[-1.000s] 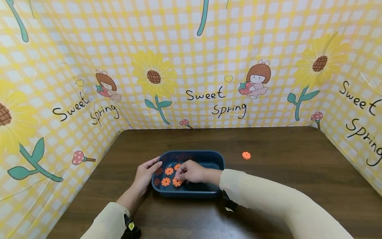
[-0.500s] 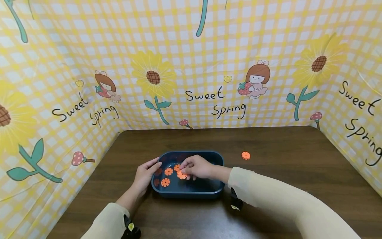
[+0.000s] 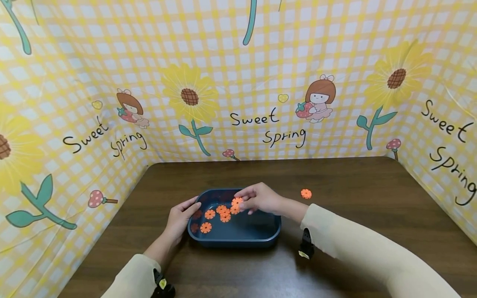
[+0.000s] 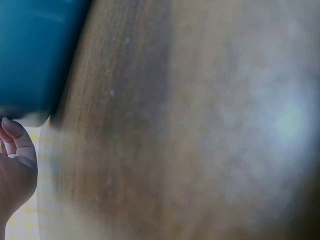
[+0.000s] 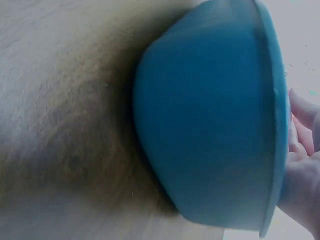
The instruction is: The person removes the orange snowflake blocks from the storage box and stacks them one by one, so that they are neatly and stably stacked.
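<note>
A dark blue rectangular basin (image 3: 234, 240) stands on the table. My left hand (image 3: 179, 218) grips its left rim, thumb over the edge. Above the basin's far middle, my right hand (image 3: 262, 198) pinches an orange notched disc (image 3: 237, 203) between thumb and fingers. Just below it shows another orange disc (image 3: 234, 210); whether the two touch is unclear. Several similar discs (image 3: 210, 214) lie in the left half of the basin, some overlapping. The right wrist view has the basin's outer wall (image 5: 205, 120) with part of my right hand (image 5: 302, 150) beyond its rim.
One more orange disc (image 3: 306, 193) lies on the brown wooden table (image 3: 346, 215), right of the basin. A yellow checked cloth (image 3: 208, 54) with flower prints hangs at the back and both sides.
My right hand has lifted and moved right and away from me, with an orange disc in its fingers. The disc at the basin's near middle has left its spot. The left hand stays put.
</note>
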Motion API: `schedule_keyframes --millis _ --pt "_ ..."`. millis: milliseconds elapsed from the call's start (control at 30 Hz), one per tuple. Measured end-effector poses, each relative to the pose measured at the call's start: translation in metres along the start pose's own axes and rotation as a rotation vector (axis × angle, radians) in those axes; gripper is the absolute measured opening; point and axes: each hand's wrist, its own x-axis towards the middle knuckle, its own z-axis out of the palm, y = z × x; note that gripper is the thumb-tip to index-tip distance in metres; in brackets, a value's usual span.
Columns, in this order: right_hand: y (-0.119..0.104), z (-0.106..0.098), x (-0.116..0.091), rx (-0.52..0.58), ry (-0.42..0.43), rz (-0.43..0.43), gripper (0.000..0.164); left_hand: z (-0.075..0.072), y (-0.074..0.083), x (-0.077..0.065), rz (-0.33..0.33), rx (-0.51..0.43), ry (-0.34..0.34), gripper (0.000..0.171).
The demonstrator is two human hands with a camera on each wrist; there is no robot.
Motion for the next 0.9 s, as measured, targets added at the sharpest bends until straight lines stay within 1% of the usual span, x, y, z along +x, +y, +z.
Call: schedule_keyframes --millis 333,533,767,900 --pt "-0.005 -0.028 -0.016 0.009 0.042 -0.041 0.039 0.001 0.001 -0.001 0.001 -0.002 -0.001 0.052" --pt "-0.008 -0.041 -0.026 0.009 0.112 -0.058 0.04 0.0 0.001 0.0 -0.009 -0.009 -0.005 0.049" --pt "-0.003 -0.056 -0.038 0.032 0.179 -0.105 0.038 -0.002 0.0 0.002 -0.012 -0.001 -0.015 0.048" --pt "-0.001 -0.063 -0.042 0.052 0.206 -0.098 0.039 0.0 0.0 0.0 -0.002 -0.001 -0.007 0.048"
